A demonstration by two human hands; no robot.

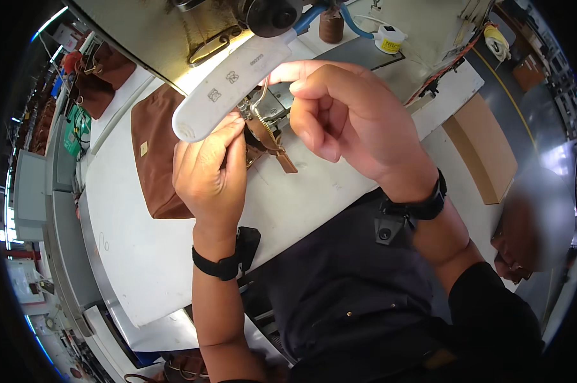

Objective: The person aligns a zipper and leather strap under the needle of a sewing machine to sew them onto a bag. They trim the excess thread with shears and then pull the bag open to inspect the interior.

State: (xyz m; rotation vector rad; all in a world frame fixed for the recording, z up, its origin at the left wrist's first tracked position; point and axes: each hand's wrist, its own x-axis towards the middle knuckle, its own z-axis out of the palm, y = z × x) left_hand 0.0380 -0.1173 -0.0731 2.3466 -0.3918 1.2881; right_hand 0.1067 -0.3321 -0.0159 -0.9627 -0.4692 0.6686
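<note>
A brown bag [157,156] lies on the white work table, partly under the sewing machine head. My left hand [212,169] is closed, its thumb and fingertips pinching the bag's edge close to the needle area. A toothed zipper [265,121] with a brown pull tab [288,163] curves out just right of those fingertips. My right hand [358,115] is raised right of the machine's metal foot parts [263,96], fingers curled and pinched together. Whatever it may hold is too small to make out. A long white cover [231,86] hides part of the stitching area.
Above stands the sewing machine body [154,38], with a blue hose [311,18]. A thread spool [331,27] and a small white container [389,39] sit behind. Brown bags [97,80] lie at far left. An open cardboard box [483,150] and a blurred person [531,223] are on the right.
</note>
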